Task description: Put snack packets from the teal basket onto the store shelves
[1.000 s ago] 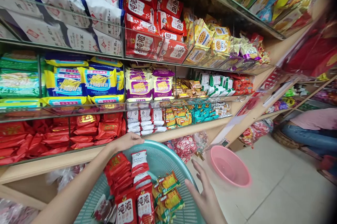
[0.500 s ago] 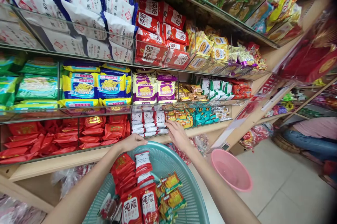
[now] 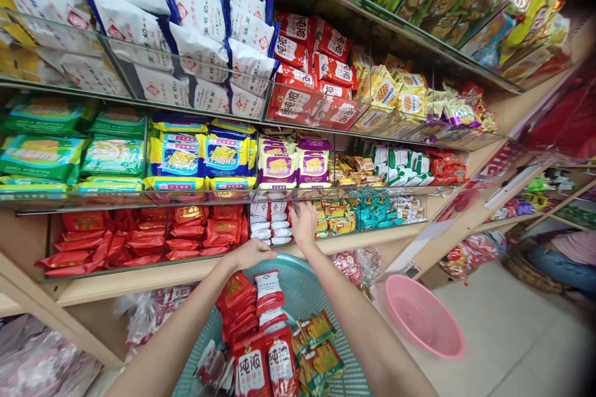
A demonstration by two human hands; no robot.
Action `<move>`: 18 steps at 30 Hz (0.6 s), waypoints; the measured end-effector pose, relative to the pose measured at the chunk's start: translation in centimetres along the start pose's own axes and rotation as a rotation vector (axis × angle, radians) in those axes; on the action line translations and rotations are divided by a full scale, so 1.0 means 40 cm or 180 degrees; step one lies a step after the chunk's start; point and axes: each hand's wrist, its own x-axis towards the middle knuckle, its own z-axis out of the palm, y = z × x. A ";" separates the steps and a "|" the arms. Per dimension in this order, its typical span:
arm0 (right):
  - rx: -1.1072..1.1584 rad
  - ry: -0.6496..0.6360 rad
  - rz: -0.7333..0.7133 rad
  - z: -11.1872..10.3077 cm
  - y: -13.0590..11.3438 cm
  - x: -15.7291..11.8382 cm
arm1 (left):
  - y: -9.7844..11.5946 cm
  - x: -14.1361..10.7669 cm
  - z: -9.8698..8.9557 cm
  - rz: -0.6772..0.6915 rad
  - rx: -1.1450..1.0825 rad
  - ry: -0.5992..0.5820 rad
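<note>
A teal basket [image 3: 347, 353] holds red packets [image 3: 237, 304], white-and-red packets [image 3: 269, 291], red milk-biscuit packs [image 3: 251, 366] and green-and-orange packets [image 3: 321, 356]. My left hand [image 3: 254, 254] is closed on the basket's far rim. My right hand [image 3: 303, 223] reaches into the lowest shelf compartment, at the right side of the small white packets [image 3: 271, 223]. Its fingers are bent there, partly in shade, and whether they grip a packet cannot be made out.
Glass-fronted shelves [image 3: 223, 198] of packaged snacks rise ahead. A pink basin [image 3: 423, 316] stands on the tiled floor at right. Bagged goods [image 3: 153, 316] lie under the wooden ledge [image 3: 153, 279]. At far right a person's jeans [image 3: 559, 263] show.
The view has shifted, so the shelves sit further right. My right hand has moved in over the white packets from their right edge. My left hand stays at the basket rim.
</note>
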 end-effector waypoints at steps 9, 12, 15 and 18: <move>0.0032 0.0141 0.0271 0.033 -0.008 0.016 | -0.007 0.001 0.000 0.0034 0.0006 0.0049; 0.0122 0.0212 0.0245 0.028 -0.005 0.009 | -0.004 0.000 0.000 0.0026 -0.0010 0.0058; 0.0229 0.0318 0.0230 0.018 0.000 -0.003 | 0.005 -0.002 -0.001 -0.0005 -0.0040 0.0032; 0.0346 0.0432 0.0194 0.006 0.008 -0.018 | 0.011 -0.003 -0.001 -0.0043 -0.0043 0.0022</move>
